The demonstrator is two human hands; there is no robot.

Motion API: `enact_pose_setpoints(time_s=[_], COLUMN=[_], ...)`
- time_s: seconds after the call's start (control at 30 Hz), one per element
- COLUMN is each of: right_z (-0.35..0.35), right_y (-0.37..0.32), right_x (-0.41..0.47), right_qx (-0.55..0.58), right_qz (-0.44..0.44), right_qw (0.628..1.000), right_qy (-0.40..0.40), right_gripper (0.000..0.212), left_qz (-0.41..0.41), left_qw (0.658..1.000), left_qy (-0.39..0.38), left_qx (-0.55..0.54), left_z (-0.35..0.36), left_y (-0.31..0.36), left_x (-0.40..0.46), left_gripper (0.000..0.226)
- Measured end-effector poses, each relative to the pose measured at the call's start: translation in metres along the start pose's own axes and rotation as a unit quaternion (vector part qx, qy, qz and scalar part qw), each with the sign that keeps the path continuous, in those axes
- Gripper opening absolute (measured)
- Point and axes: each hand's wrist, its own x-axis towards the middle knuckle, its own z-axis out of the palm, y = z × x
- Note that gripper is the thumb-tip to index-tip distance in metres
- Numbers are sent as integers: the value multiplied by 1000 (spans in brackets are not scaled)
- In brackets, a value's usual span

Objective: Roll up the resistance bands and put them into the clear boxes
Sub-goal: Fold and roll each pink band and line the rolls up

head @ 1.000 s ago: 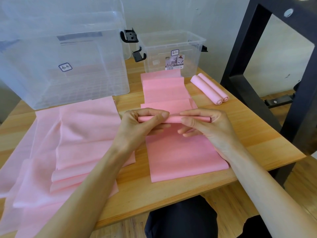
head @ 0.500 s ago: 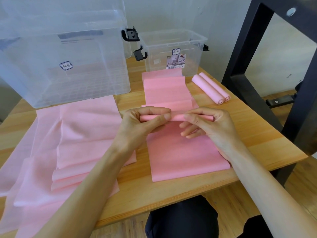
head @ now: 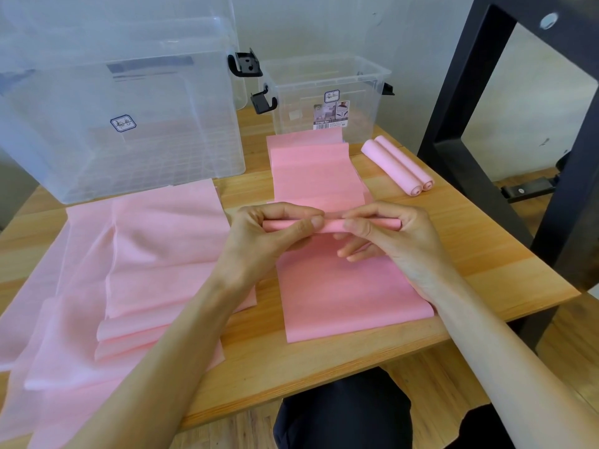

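Observation:
A pink resistance band [head: 343,286] lies lengthwise on the wooden table [head: 479,254], its middle wound into a thin roll [head: 334,225]. My left hand [head: 272,234] pinches the roll's left part between thumb and fingers. My right hand [head: 389,234] pinches its right part the same way. The band's far stretch [head: 311,170] lies in zigzag folds toward the small clear box [head: 327,92]. Two finished pink rolls [head: 398,166] lie side by side at the right. A large clear box [head: 123,105] stands at the back left.
Several unrolled pink bands [head: 123,286] spread in a pile over the table's left half and hang off its front edge. A black metal frame [head: 486,124] stands close to the table's right side. My dark-clothed knee [head: 343,413] shows below the front edge.
The roll has turned a little in my fingers and grown slightly thicker. Both hands stay at the same spot over the band.

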Motion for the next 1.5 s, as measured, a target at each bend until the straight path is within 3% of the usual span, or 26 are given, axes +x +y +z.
enact_pose_setpoints(time_s=[0.53, 1.13, 1.27, 1.5], right_z=[-2, -1, -2, -1], right_y=[1, 2, 2, 2], right_x=[0, 1, 0, 1], right_qx=[6, 4, -8, 1], right_qz=[-7, -3, -4, -10], right_qw=[1000, 1000, 1000, 1000], right_qy=[29, 2, 8, 2], right_gripper=[18, 24, 18, 21], left_qz=[-3, -1, -1, -13], left_qw=[1000, 1000, 1000, 1000], left_qy=[-5, 10, -8, 12], left_qx=[1, 11, 20, 1], left_z=[2, 0, 1, 0], left_y=[0, 0, 1, -1], left_x=[-1, 0, -1, 0], left_gripper=[18, 15, 24, 13])
